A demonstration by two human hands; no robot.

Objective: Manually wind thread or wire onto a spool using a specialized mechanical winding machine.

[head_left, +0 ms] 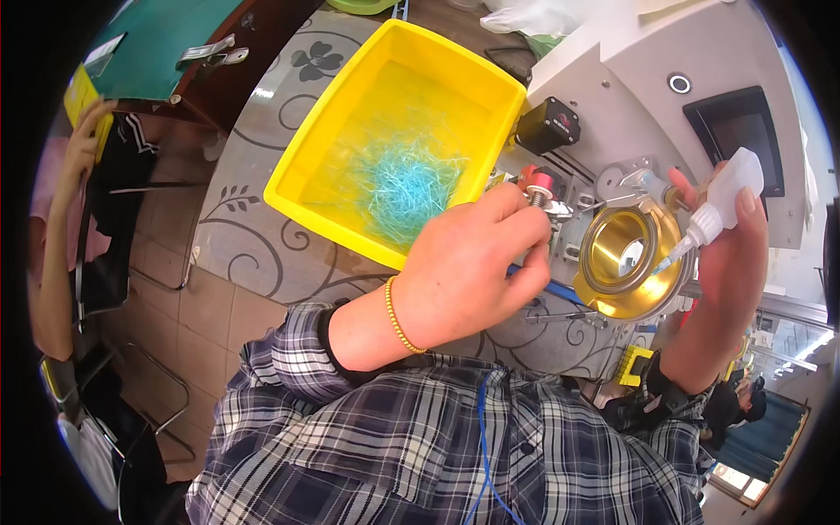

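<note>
My left hand (472, 262), with a yellow beaded bracelet at the wrist, has its fingers curled into a pinch beside the machine's red-and-metal fitting (541, 185). What lies between the fingertips, if anything, is hidden. On the right, my right hand (744, 232) is closed around a translucent white squeeze bottle (722, 194), tilted with its nozzle down to the left. The nozzle's thin bluish tip (667, 262) is over the gold-coloured ring-shaped metal part (612, 297) of the machine; contact is unclear.
A yellow plastic bin (302, 166) holds a loose heap of fine light-blue strands (407, 188). It stands on a flower-patterned table cover (249, 219). Behind the ring rise a black motor (549, 125) and a white machine housing (630, 52) with a dark screen (735, 131). Another person's hand (83, 144) shows far left.
</note>
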